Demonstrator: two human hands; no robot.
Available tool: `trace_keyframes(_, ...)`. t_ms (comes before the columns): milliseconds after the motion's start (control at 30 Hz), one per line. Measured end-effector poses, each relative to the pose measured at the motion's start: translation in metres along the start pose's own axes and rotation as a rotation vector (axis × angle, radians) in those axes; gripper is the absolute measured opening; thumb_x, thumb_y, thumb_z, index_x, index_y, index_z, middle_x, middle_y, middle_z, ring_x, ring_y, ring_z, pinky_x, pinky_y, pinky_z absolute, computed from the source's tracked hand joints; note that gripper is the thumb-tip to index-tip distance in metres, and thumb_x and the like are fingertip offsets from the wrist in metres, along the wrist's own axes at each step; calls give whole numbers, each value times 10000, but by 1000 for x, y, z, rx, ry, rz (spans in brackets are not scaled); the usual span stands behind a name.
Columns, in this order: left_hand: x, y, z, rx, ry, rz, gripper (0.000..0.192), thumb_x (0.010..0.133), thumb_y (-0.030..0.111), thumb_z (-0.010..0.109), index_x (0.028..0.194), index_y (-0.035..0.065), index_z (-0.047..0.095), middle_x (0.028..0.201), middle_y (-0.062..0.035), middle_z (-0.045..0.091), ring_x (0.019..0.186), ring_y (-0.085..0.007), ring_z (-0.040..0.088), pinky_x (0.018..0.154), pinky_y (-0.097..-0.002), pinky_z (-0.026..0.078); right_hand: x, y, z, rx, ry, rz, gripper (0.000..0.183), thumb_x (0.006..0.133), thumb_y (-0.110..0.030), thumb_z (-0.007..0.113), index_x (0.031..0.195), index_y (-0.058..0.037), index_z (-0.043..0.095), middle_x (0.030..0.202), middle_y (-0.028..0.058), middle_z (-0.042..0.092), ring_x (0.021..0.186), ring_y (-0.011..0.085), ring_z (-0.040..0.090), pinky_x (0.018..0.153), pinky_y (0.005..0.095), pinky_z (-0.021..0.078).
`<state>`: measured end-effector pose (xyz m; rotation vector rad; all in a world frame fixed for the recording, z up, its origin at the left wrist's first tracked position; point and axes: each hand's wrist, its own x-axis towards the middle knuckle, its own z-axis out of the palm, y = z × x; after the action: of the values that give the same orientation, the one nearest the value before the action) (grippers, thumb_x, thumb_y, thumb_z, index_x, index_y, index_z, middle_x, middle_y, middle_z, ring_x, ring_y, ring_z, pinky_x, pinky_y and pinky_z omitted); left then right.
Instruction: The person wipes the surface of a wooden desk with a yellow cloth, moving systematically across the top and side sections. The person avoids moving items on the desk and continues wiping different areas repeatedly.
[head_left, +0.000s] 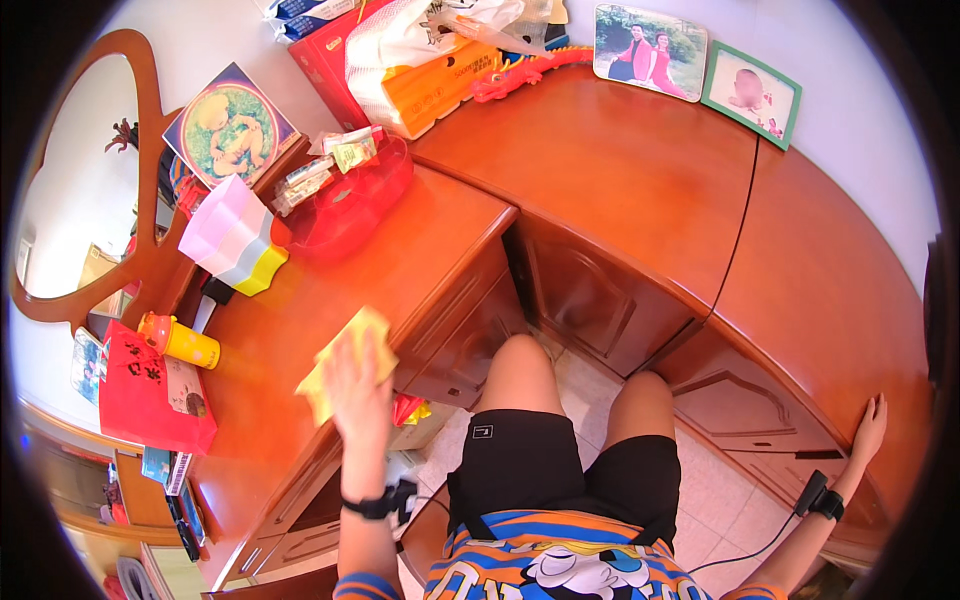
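My left hand (356, 394) lies over a yellow cloth (379, 334), holding it against the reddish-brown wooden dresser top (277, 382) near its front edge. The cloth's corners spread out past my fingers, and the hand is slightly blurred. Far to the right, my right hand (870, 431) rests empty with extended fingers on the rim of the curved cabinet top (810, 300). Behind the cloth stand a yellow bottle with an orange lid (184, 343) and a stack of pastel plastic containers (232, 236).
A red paper bag (150, 397) stands at the left, below an oval-framed mirror (82, 187). A translucent red tray (352, 199) holds wrapped snacks. Along the wall are an orange tissue pack (442, 86), a red dragon toy (510, 79) and a green-framed photo (787, 124).
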<state>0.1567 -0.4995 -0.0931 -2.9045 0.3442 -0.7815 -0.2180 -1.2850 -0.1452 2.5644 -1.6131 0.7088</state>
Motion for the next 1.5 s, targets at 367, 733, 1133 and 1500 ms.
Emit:
trace_keyframes(367,-8,-21,-47,-961,302,-460,443,817,-98,398,1214,-21,580,1181,-122,618,1137,-220,551,1016,-328,383,-6,-11,-6,-17,15,25,469,987,-337,446,1339,-34,515,1398,155,493,1314,298,436,1081,361,338)
trace_keyframes(733,142,303,-3,-826,63,519,377,885,252,579,1215,72,592,1261,-191,560,1223,-355,494,1049,-506,341,-25,-47,-21,-179,40,104,462,975,-373,446,1347,-109,513,1419,125,471,1304,299,432,1073,405,343)
trace_keyframes(1133,106,427,-29,-910,-71,930,507,949,435,435,1368,155,489,1449,-187,387,1382,-351,310,1146,-568,117,-25,-47,-21,-136,43,96,456,973,-374,447,1344,-117,515,1428,111,464,1310,297,424,1082,408,329)
trace_keyframes(1500,243,295,72,-534,-104,429,544,956,490,382,1388,168,454,1469,-182,376,1390,-334,304,1140,-567,145,-24,-49,-24,-75,44,111,433,971,-335,465,1316,-84,538,1398,144,490,1290,309,450,1073,398,346)
